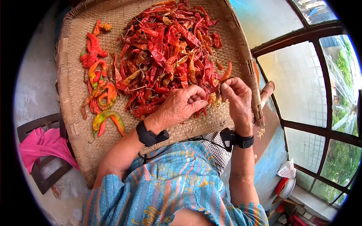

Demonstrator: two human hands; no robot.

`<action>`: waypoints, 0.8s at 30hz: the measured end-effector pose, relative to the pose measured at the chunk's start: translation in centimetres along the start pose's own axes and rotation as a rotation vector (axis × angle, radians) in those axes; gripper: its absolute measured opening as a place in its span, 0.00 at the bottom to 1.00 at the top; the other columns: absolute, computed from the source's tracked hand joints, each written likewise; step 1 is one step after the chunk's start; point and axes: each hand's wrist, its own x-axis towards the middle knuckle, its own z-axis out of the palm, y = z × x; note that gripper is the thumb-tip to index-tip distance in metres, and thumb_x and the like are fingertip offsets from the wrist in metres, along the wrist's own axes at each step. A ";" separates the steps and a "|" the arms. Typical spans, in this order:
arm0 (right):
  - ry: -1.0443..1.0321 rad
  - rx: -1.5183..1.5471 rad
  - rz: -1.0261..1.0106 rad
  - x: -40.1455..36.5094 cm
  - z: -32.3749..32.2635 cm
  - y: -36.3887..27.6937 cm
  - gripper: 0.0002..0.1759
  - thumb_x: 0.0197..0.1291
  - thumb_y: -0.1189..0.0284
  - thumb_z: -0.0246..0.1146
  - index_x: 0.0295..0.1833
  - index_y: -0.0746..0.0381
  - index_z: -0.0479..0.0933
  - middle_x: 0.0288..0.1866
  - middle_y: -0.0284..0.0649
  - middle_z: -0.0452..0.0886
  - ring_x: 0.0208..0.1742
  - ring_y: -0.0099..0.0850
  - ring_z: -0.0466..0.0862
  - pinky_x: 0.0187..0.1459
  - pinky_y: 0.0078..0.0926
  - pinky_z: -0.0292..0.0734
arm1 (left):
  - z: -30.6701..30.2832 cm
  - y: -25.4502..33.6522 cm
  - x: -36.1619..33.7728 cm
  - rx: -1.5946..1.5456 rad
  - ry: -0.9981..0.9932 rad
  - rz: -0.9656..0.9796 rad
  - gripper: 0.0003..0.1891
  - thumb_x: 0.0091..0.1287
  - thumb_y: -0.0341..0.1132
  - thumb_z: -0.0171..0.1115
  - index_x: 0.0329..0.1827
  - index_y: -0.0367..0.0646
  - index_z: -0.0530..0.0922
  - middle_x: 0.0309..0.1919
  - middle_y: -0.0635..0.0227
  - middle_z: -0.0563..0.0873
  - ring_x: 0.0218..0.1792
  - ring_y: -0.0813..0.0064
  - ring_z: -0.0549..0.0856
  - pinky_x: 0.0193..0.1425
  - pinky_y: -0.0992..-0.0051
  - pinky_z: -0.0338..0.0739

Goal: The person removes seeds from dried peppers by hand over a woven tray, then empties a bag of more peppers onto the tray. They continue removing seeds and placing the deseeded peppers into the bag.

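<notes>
A large heap of dried red chilies lies in a shallow woven bamboo tray. At the tray's near right, my right hand pinches an orange-red dried chili between thumb and fingertips, its tip pointing up. My left hand is beside it, over the near edge of the heap. Its fingers are curled toward the thumb, and what they hold, if anything, is hard to see. Small yellow chili seeds are gathered on the weave between the two hands.
Fresher, twisted red, orange and green peppers line the tray's left side. A dark wooden chair with a pink cloth stands left. Framed windows run along the right, with a red-and-white basin below.
</notes>
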 end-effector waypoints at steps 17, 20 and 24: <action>-0.022 -0.205 -0.141 -3.8 3.5 1.9 0.13 0.65 0.72 0.67 0.51 0.68 0.78 0.35 0.34 0.83 0.33 0.20 0.81 0.36 0.17 0.78 | 0.3 -0.6 0.0 0.306 0.033 0.213 0.09 0.68 0.34 0.64 0.40 0.36 0.77 0.30 0.53 0.86 0.35 0.54 0.88 0.37 0.63 0.81; -0.005 -0.384 -0.208 -3.7 2.5 2.1 0.09 0.67 0.73 0.66 0.46 0.68 0.78 0.32 0.35 0.81 0.30 0.20 0.80 0.33 0.16 0.74 | 0.9 -0.9 0.1 0.181 0.066 0.251 0.09 0.67 0.33 0.65 0.38 0.37 0.77 0.28 0.55 0.86 0.33 0.59 0.88 0.37 0.65 0.81; 0.387 -0.342 -0.369 -1.9 0.7 -2.2 0.07 0.69 0.74 0.63 0.39 0.67 0.78 0.28 0.35 0.81 0.28 0.19 0.78 0.32 0.16 0.72 | 0.5 -0.4 -0.1 0.069 0.008 0.118 0.07 0.67 0.32 0.64 0.38 0.37 0.77 0.27 0.58 0.85 0.31 0.65 0.88 0.35 0.68 0.81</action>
